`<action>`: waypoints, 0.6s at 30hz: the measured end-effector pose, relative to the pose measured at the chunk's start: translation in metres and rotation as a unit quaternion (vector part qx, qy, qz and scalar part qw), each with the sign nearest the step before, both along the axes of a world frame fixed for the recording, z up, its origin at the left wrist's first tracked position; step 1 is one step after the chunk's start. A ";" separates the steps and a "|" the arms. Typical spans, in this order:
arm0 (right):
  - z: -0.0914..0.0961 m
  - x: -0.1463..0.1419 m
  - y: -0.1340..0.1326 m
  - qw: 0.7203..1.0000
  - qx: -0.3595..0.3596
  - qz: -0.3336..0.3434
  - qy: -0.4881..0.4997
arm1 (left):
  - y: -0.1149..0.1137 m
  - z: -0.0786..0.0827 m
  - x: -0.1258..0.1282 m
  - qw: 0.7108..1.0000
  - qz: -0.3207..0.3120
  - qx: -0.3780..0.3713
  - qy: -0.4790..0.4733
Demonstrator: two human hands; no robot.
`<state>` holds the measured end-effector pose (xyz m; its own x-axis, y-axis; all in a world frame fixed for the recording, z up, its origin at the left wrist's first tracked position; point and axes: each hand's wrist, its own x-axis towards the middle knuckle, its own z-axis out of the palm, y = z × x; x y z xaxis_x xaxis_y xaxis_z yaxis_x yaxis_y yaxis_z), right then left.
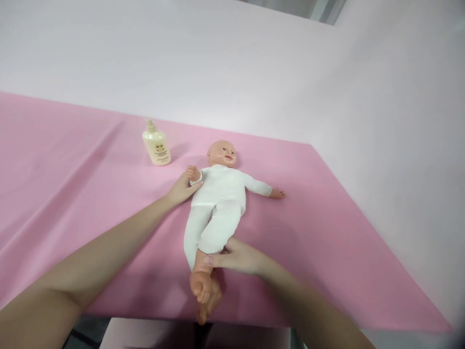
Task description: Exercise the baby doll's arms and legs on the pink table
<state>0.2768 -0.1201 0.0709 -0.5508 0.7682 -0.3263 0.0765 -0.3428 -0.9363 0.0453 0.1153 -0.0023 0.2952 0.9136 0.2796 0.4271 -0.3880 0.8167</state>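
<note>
A baby doll (218, 194) in a white suit lies on its back on the pink cloth (90, 194), head toward the wall, bare feet at the near edge. My left hand (181, 189) is cupped round the doll's upper arm beside its raised fist. My right hand (236, 257) grips the doll's ankles, thumb across the shin, fingers under the legs. The doll's other arm stretches out to the right.
A cream lotion bottle (157, 145) lies on the cloth to the left of the doll's head. A pale wall rises behind the table. The cloth's near edge (254, 324) runs just below the doll's feet.
</note>
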 end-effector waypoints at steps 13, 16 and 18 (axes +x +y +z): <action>0.000 -0.001 0.000 1.000 0.001 -0.006 0.000 | 0.001 -0.001 -0.001 1.000 -0.004 -0.012 -0.005; -0.001 -0.001 0.000 1.000 0.003 -0.006 0.002 | 0.001 -0.002 -0.001 1.000 0.000 -0.013 -0.006; -0.001 -0.001 -0.001 1.000 0.002 -0.007 0.004 | 0.001 -0.003 -0.001 1.000 0.003 -0.010 -0.010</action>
<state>0.2762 -0.1207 0.0694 -0.5420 0.7777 -0.3186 0.0636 -0.3400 -0.9383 0.0447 0.1162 -0.0049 0.2840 0.9207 0.2675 0.4127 -0.3692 0.8327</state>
